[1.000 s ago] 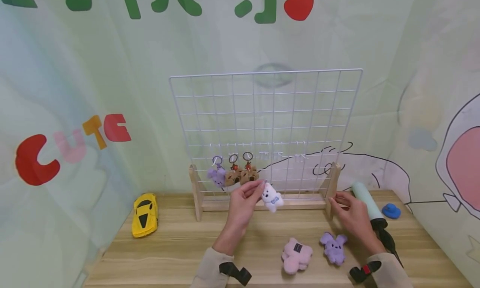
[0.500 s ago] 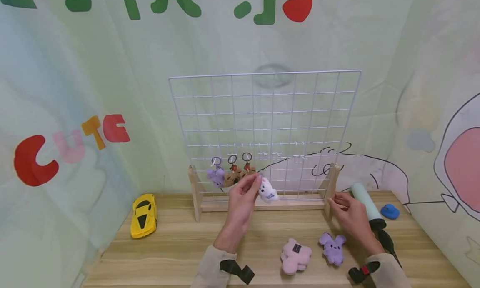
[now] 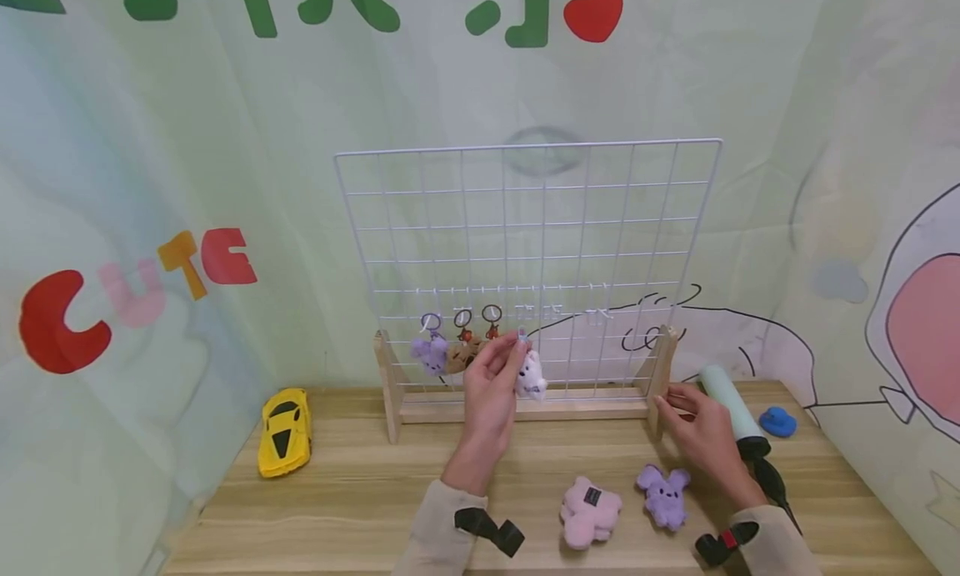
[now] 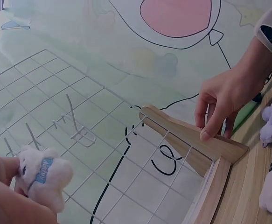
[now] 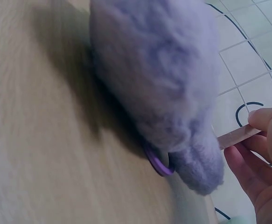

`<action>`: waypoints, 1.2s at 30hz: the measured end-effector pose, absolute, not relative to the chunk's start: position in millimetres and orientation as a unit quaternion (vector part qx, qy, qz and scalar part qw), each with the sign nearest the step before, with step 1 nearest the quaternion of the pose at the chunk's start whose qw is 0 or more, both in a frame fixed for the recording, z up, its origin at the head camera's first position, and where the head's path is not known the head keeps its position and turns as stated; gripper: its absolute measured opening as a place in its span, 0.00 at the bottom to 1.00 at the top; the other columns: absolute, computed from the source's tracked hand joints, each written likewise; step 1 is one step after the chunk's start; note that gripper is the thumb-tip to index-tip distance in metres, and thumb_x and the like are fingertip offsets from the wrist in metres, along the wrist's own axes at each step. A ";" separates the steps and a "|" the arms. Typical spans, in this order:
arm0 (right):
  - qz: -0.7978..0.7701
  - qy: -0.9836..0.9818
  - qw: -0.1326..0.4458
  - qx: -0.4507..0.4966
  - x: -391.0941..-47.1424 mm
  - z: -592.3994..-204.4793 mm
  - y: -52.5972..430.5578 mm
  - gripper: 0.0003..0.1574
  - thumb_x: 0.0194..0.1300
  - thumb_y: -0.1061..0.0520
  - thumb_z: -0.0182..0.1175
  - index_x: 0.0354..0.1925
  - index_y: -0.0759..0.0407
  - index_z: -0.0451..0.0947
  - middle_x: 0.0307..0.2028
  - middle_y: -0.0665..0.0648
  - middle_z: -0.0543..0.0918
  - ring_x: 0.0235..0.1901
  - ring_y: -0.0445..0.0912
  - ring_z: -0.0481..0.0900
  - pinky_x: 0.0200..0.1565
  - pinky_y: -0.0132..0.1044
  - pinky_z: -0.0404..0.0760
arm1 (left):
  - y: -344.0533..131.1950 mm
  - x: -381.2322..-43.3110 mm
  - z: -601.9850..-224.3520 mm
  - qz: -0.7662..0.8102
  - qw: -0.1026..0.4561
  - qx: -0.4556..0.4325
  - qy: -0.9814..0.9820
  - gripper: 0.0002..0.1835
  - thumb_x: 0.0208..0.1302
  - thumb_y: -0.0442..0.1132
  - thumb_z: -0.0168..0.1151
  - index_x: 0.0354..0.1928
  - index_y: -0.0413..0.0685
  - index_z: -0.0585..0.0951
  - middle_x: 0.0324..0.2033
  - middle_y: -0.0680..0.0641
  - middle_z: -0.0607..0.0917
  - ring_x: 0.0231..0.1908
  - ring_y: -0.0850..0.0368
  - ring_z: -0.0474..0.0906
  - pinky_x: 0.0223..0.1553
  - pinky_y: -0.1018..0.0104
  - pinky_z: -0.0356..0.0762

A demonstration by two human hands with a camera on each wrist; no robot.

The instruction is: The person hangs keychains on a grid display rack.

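Observation:
My left hand [image 3: 489, 388] pinches the top of a white plush keychain [image 3: 532, 378] in front of the wire grid rack [image 3: 525, 147]. The plush hangs beside the fingers, its blue bow showing in the left wrist view [image 4: 42, 170]. Small hooks [image 3: 555, 311] stick out of the rack just above. To the left hang a purple plush keychain [image 3: 431, 355] and brown plush keychains [image 3: 459, 358], one mostly behind the hand. My right hand [image 3: 701, 426] grips the rack's right wooden foot [image 3: 660, 372] between thumb and fingers, also seen in the right wrist view.
On the table lie a pink plush [image 3: 590, 513] and a purple plush [image 3: 663, 497], before the rack. A yellow toy car [image 3: 285, 433] stands at left. A pale green cylinder [image 3: 729, 401] and a blue toy duck [image 3: 777, 422] are at right.
My left hand has risen slightly and turned more upright, bringing the plush keychain's top up near the hooks. The plush has swung from slanting to hanging. My right hand stays on the wooden foot.

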State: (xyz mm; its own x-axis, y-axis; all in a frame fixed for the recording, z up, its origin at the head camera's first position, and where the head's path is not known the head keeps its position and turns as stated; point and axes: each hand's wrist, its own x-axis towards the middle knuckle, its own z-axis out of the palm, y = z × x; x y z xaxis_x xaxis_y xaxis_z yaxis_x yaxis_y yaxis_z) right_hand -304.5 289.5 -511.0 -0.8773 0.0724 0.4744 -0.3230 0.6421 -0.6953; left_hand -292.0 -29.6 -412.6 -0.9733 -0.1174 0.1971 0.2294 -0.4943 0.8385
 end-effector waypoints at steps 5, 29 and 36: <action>0.415 -0.875 0.240 0.073 -304.5 -510.9 288.5 0.19 0.76 0.58 0.69 0.57 0.71 0.83 0.51 0.74 0.90 0.51 0.67 0.91 0.45 0.48 0.93 | -26.0 -292.2 -410.9 -0.864 0.116 -0.061 -0.486 0.15 0.75 0.31 0.67 0.60 0.36 0.84 0.57 0.38 0.89 0.56 0.55 0.88 0.59 0.67 0.87; 0.414 -0.878 0.229 0.066 -306.3 -513.1 290.0 0.21 0.77 0.56 0.68 0.58 0.71 0.83 0.53 0.74 0.90 0.52 0.67 0.91 0.47 0.51 0.92 | -19.2 -299.7 -398.9 -0.886 0.090 -0.069 -0.450 0.19 0.79 0.32 0.63 0.66 0.31 0.78 0.62 0.33 0.84 0.60 0.51 0.86 0.63 0.64 0.85; 0.408 -0.881 0.232 0.066 -307.1 -515.4 291.1 0.20 0.77 0.56 0.68 0.58 0.71 0.83 0.53 0.74 0.90 0.52 0.67 0.91 0.46 0.52 0.92 | -16.7 -300.1 -396.5 -0.891 0.085 -0.068 -0.441 0.17 0.80 0.33 0.62 0.65 0.33 0.78 0.64 0.33 0.83 0.61 0.50 0.85 0.64 0.63 0.85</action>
